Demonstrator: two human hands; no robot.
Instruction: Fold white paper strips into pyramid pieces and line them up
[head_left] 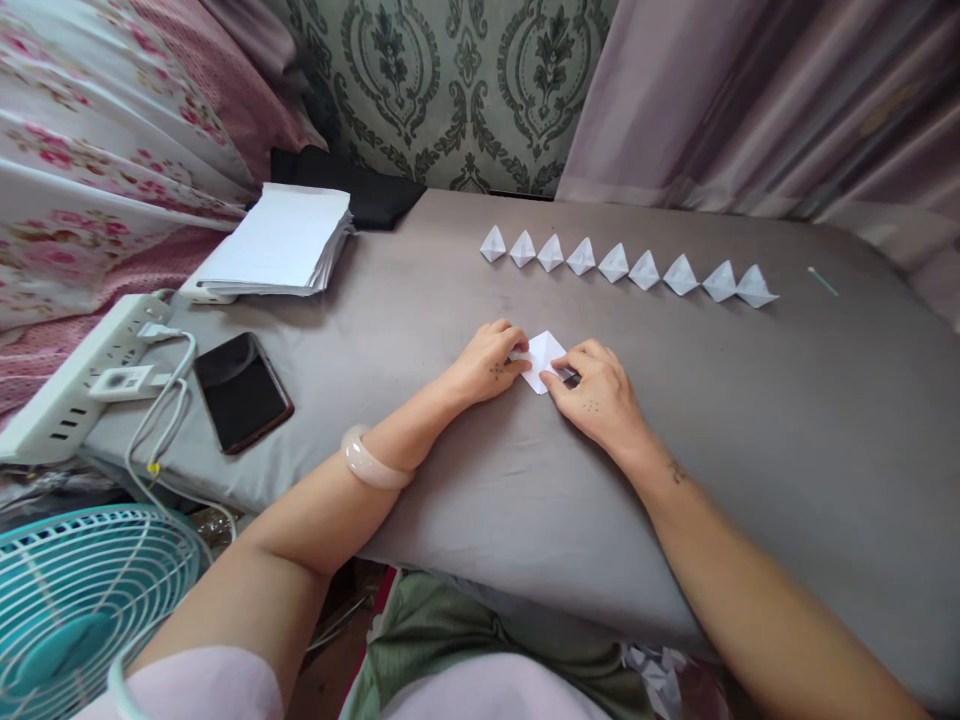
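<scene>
My left hand [491, 362] and right hand [598, 392] pinch the folded paper [544, 354] from either side over the grey cloth [480, 480], nearer me than the paper shapes [615, 264], so an uneven pull could skew its creases.

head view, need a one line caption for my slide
Left hand and right hand hold a folded white paper in front of nine folded paper shapes in a row.
</scene>
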